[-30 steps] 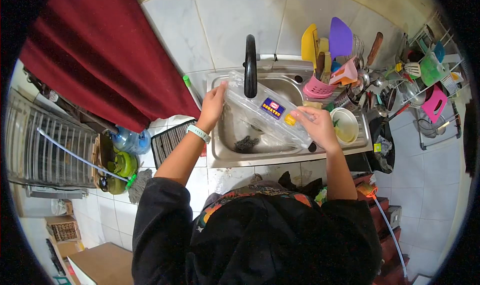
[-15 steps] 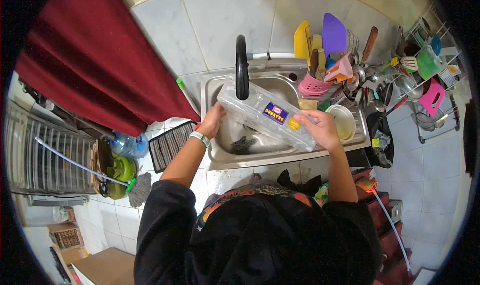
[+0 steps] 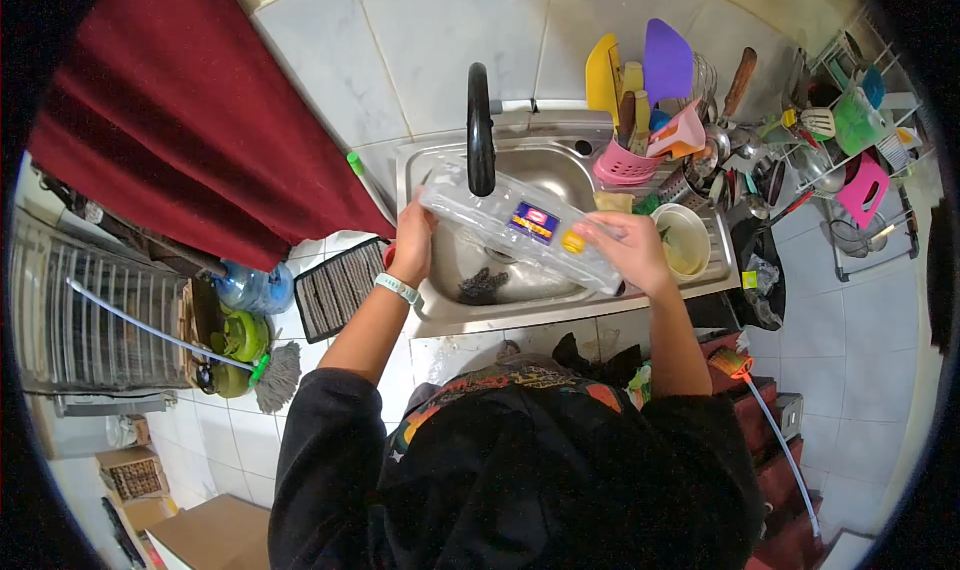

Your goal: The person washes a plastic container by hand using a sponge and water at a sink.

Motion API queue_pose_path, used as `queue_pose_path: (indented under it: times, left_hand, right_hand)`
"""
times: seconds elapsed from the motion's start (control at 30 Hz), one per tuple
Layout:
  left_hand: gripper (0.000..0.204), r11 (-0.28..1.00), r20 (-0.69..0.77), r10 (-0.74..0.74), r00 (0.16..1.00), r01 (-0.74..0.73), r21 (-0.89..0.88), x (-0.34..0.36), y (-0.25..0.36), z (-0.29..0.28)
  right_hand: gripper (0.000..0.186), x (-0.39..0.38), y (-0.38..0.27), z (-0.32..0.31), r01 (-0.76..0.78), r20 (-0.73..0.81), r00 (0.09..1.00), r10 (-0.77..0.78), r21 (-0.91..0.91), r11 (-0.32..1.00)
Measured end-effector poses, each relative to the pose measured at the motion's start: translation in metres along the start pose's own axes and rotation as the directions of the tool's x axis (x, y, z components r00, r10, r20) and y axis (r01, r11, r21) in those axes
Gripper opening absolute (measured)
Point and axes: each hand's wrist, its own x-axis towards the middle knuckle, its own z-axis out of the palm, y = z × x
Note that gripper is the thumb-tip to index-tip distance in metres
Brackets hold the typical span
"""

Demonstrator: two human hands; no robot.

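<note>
A long clear plastic box with a dark blue label and a yellow sticker hangs tilted over the steel sink, beneath the black faucet. My left hand grips its left end, a pale watch band on the wrist. My right hand pinches its right part beside the yellow sticker, thumb on top. A dark scouring pad lies in the basin below. Right of my right hand, a pale round bowl rests on the drainboard.
A pink basket of spatulas and other utensils stands at the sink's back right corner. Farther right is a wire rack with kitchenware. A red curtain hangs at left, near a mop.
The plastic box has shifted slightly left, with both hands still on it. My left hand has moved left and its fingers point more upward along the box's end.
</note>
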Motion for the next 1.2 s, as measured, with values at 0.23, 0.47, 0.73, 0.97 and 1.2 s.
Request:
queue_pose_path:
  times: [0.23, 0.47, 0.73, 0.97, 1.2]
  left_hand:
    - [0.075, 0.988, 0.039, 0.029, 0.999, -0.023, -0.153, -0.009, 0.030, 0.012]
    - [0.070, 0.988, -0.096, 0.157, 0.983, -0.157, 0.014, -0.005, 0.053, 0.013]
    - [0.095, 0.938, -0.097, 0.345, 0.934, -0.337, 0.084, -0.007, 0.056, 0.024]
    - [0.093, 0.926, 0.035, 0.349, 0.936, -0.351, 0.141, -0.041, 0.044, 0.063]
    - [0.095, 0.722, 0.225, 0.504, 0.834, -0.549, 0.421, -0.060, 0.029, 0.075]
  right_hand:
    - [0.024, 0.032, -0.015, 0.040, 0.075, -0.025, 0.997, -0.071, 0.223, 0.972]
    - [0.027, 0.056, -0.009, 0.052, 0.204, -0.056, 0.979, -0.198, 0.150, 0.967]
    - [0.027, 0.064, -0.021, 0.064, 0.118, 0.006, 0.992, -0.123, 0.214, 0.970]
    - [0.027, 0.084, -0.028, 0.067, 0.054, 0.055, 0.995, -0.085, 0.418, 0.907]
    - [0.026, 0.084, -0.029, 0.068, 0.027, 0.086, 0.994, -0.065, 0.385, 0.922]
